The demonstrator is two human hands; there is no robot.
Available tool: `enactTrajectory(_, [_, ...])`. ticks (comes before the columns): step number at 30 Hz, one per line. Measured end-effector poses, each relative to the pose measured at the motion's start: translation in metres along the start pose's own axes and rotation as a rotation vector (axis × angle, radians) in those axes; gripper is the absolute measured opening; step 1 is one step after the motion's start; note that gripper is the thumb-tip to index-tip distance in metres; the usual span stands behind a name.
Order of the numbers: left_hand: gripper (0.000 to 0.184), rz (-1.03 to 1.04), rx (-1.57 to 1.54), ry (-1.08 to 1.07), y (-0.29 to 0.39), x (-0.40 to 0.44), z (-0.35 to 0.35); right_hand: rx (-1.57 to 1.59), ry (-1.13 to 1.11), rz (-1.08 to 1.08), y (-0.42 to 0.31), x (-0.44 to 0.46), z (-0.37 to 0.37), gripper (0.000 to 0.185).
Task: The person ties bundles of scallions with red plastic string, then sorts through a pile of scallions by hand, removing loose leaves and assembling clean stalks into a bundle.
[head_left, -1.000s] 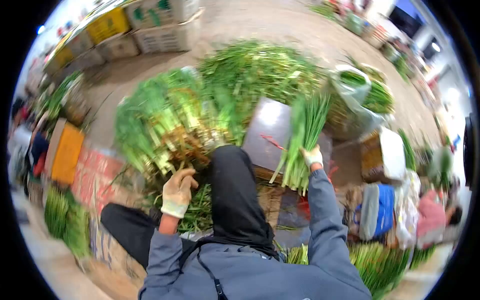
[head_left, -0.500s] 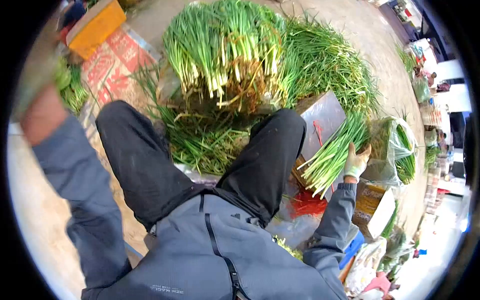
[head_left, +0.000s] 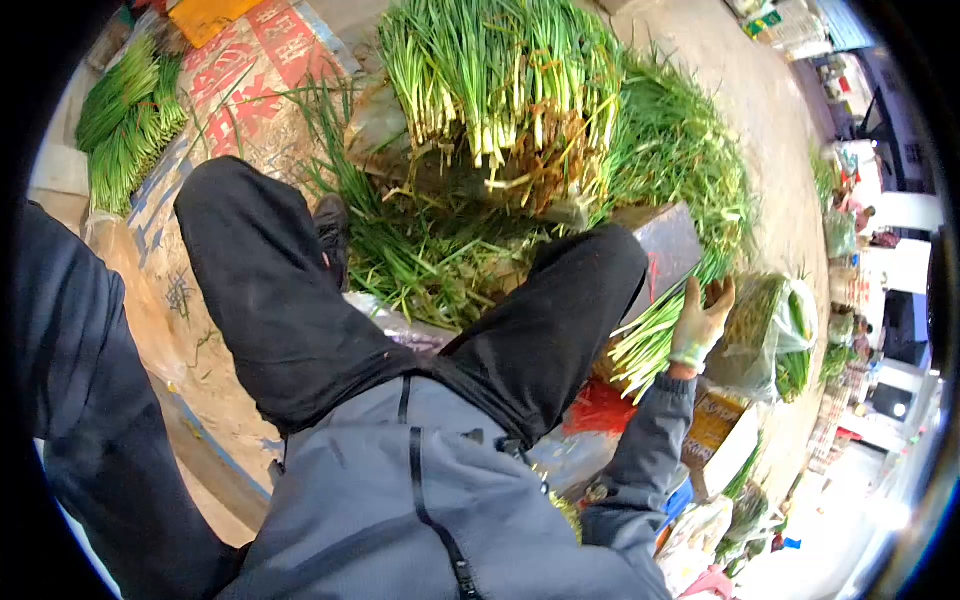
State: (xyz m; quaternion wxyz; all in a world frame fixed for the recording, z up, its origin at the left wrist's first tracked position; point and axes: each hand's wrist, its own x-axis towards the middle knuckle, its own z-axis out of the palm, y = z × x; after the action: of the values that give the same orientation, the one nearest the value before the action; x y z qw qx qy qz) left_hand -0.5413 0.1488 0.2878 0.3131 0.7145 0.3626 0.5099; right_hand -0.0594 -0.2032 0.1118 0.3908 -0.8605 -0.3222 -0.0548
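Observation:
My gloved right hand point(head_left: 702, 325) is raised at the right with its fingers apart, beside a bunch of green stalks point(head_left: 648, 343) with pale ends. That bunch lies on the near side of a grey box point(head_left: 660, 250), partly hidden by my hand. My left hand is out of the frame; only the dark sleeve shows at the left edge. A large heap of stalks with brown roots point(head_left: 500, 90) stands in front of my knees, its pale ends toward me. Loose green leaves point(head_left: 430, 270) lie on the ground between my legs.
Clear plastic wraps more greens point(head_left: 765, 335) at the right, near a yellow-brown carton point(head_left: 715, 430). Red ties point(head_left: 597, 407) lie beside my knee. Tied green bunches point(head_left: 130, 125) sit at the upper left by a red-printed sheet point(head_left: 245, 75). A leaf pile point(head_left: 690, 150) spreads behind the box.
My left hand has swung left out of view. My right hand has let go of the green bunch, which now lies lower at the right. The view has turned and shifted.

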Motion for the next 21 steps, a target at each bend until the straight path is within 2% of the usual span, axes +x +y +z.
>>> enactTrajectory(1, [0.019, 0.001, -0.01, 0.002, 0.0, -0.001, -0.001, 0.091, -0.003, -0.017, -0.006, 0.0, 0.004, 0.072])
enactTrajectory(3, [0.019, 0.016, 0.006, -0.003, -0.001, 0.002, -0.006, 0.007, 0.004, -0.201, -0.046, -0.007, 0.006, 0.07])
enactTrajectory(5, [0.019, 0.025, 0.005, 0.003, 0.001, 0.002, -0.011, 0.097, -0.075, -0.211, -0.092, -0.019, 0.015, 0.065])
enactTrajectory(7, [0.018, 0.019, 0.002, 0.014, 0.001, 0.003, -0.017, 0.24, -0.107, -0.365, -0.119, -0.032, 0.036, 0.063])
enactTrajectory(9, [0.018, 0.005, -0.022, 0.032, 0.0, -0.002, -0.023, 0.401, -0.288, -0.3, -0.155, -0.048, 0.051, 0.06])
enactTrajectory(11, [0.018, -0.017, -0.037, 0.044, -0.001, -0.002, -0.029, 0.49, -0.359, -0.373, -0.172, -0.057, 0.074, 0.048])
enactTrajectory(12, [0.018, -0.025, -0.051, 0.053, 0.001, -0.003, -0.032, 0.427, -0.435, -0.301, -0.185, -0.061, 0.079, 0.037])
enactTrajectory(13, [0.018, -0.03, -0.067, 0.06, 0.001, -0.004, -0.034, 0.55, -0.469, -0.229, -0.19, -0.066, 0.094, 0.027])
enactTrajectory(15, [0.018, -0.037, -0.091, 0.068, 0.002, 0.0, -0.04, 0.371, -0.525, -0.349, -0.205, -0.067, 0.109, 0.019])
enactTrajectory(16, [0.018, -0.049, -0.112, 0.078, 0.0, 0.002, -0.04, 0.386, -0.583, -0.295, -0.209, -0.07, 0.123, 0.016])
enactTrajectory(19, [0.018, -0.078, -0.156, 0.109, -0.013, 0.018, -0.031, 0.148, -0.768, -0.349, -0.237, -0.077, 0.148, 0.016])
enactTrajectory(20, [0.018, 0.073, 0.009, 0.099, -0.027, 0.024, -0.021, 0.119, -0.791, -0.441, -0.235, -0.079, 0.163, 0.018])
enactTrajectory(21, [0.018, 0.554, 0.581, 0.148, -0.052, 0.036, -0.009, 0.091, -0.811, -0.532, -0.232, -0.081, 0.179, 0.02])
